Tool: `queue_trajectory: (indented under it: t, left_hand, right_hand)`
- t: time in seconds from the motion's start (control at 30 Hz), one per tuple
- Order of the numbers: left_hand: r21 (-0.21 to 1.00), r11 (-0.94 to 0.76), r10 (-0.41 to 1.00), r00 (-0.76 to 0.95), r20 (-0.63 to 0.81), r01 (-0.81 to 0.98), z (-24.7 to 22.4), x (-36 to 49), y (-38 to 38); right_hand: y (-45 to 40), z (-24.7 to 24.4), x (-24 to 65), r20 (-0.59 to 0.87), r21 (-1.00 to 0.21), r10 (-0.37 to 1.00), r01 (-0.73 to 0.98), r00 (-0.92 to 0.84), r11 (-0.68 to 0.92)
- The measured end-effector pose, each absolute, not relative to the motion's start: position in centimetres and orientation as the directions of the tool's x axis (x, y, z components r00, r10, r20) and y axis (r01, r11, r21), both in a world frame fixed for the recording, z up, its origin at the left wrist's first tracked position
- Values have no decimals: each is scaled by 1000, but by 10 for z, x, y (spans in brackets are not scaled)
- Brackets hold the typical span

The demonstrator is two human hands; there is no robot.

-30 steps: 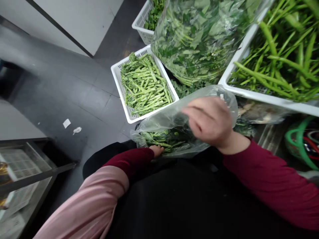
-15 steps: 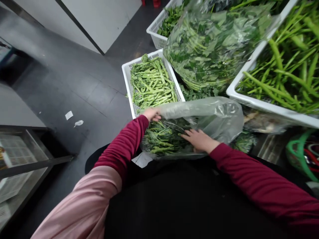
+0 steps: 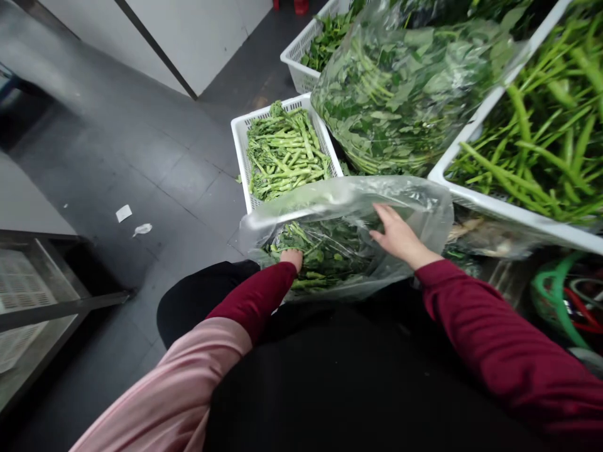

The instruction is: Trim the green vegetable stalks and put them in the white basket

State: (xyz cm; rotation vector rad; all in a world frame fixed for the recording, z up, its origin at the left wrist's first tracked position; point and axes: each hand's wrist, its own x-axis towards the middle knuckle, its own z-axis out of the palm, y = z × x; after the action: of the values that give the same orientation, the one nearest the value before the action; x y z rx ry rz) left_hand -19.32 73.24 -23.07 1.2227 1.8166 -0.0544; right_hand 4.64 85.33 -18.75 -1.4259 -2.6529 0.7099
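Observation:
A large clear plastic bag [image 3: 424, 194] lies in front of my body with its mouth spread wide. Leafy green stems that look like broccolini [image 3: 325, 254] fill its lower part. My left hand [image 3: 292, 258] reaches into the bag among the stems; its fingers are mostly hidden there. Inside the bag's right half is my right hand [image 3: 396, 232], fingers apart and holding nothing, near the plastic. Just beyond the bag stands a white basket [image 3: 240, 150] heaped with cut broccolini stems [image 3: 292, 147].
A bulging bag of leafy greens [image 3: 405, 94] sits behind, beside a white crate [image 3: 518, 210] of long green peppers. At right is a green basket [image 3: 541, 285]. A metal rack [image 3: 61, 311] stands at left, and paper scraps [image 3: 124, 213] lie on the floor.
My left hand has moved from the bag's rim down into the stems. My right hand has shifted right and up, and the bag's mouth has spread leftward.

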Motion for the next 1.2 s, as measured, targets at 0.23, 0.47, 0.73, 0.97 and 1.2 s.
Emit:
queue_trajectory:
  t: [0.23, 0.47, 0.73, 0.97, 1.2]
  left_hand:
    - [393, 312, 755, 26, -656, 865, -215, -198, 709]
    - [486, 173, 826, 143, -545, 856, -185, -187, 705]
    - [835, 528, 809, 207, -551, 157, -117, -170, 661]
    - [869, 493, 867, -55, -495, -35, -106, -150, 625]
    - [820, 548, 795, -201, -572, -166, -117, -158, 635]
  right_hand:
    - [829, -191, 46, -322, -441, 617, 690, -718, 573]
    - [768, -177, 30, -278, -456, 568, 627, -775, 632]
    - [710, -141, 10, 59, -358, 684, 624, -727, 695]
    - [694, -124, 0, 1, -234, 708, 688, -706, 687]
    - [643, -107, -9, -336, -301, 543, 634, -770, 712]
